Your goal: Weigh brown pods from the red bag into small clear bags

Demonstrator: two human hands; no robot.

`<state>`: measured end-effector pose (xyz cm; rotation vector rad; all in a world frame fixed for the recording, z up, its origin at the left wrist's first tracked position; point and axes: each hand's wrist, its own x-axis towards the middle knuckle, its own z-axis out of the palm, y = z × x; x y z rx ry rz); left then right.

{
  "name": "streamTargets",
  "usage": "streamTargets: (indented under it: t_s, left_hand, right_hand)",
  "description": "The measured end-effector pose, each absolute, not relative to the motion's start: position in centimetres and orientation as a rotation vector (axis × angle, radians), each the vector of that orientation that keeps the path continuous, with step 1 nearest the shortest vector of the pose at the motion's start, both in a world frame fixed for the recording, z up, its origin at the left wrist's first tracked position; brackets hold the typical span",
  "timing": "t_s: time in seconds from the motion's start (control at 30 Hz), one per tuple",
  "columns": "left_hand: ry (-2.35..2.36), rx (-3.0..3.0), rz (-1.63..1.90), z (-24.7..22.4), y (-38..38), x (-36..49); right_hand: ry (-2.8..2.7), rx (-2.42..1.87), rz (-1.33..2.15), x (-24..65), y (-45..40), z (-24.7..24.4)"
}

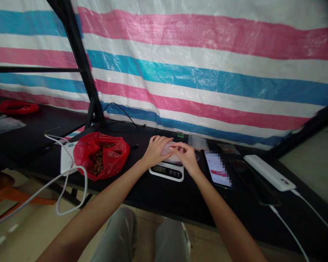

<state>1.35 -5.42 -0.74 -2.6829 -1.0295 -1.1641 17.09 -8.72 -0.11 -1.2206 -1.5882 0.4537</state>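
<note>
A small white scale [166, 172] with a dark display and buttons lies on the black table. Above its rear part, my left hand [156, 150] is closed on a clear plastic bag [167, 148]. The fingertips of my right hand [183, 154] pinch the same bag from the other side. What the bag contains cannot be made out. To the left of the scale, an open red plastic bag [117, 160] holds many small brown pieces.
Right of my hands lie a lit phone [217, 169], a dark phone [253, 182] and a white power bank [269, 173] with cables. Behind are flat clear bags [198, 143] and a green item [180, 135]. A white box [67, 158] and looping cable stand left.
</note>
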Motion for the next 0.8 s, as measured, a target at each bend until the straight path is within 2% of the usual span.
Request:
streamTargets:
  t_s: [0.37, 0.47, 0.63, 0.8]
  left_hand:
    - [-1.068, -2.769, -1.232, -1.3, -5.4, 1.7]
    - [-1.114, -2.741, -1.253, -1.3, -5.4, 2.0]
    - [-1.052, -2.75, -1.164, -1.2, -4.8, 2.8]
    - [-1.02, -2.67, -1.184, -1.1, -4.2, 2.6]
  right_hand:
    - [-1.68, -1.217, 0.361, 17.6, -8.6, -0.4]
    - [-1.595, -1.159, 0.233, 17.4, -9.2, 0.4]
    - [-1.342, -1.051, -0.064, 15.7, -12.7, 3.9]
    - [-1.343, -0.9, -0.202, 14.5, -21.6, 8.4]
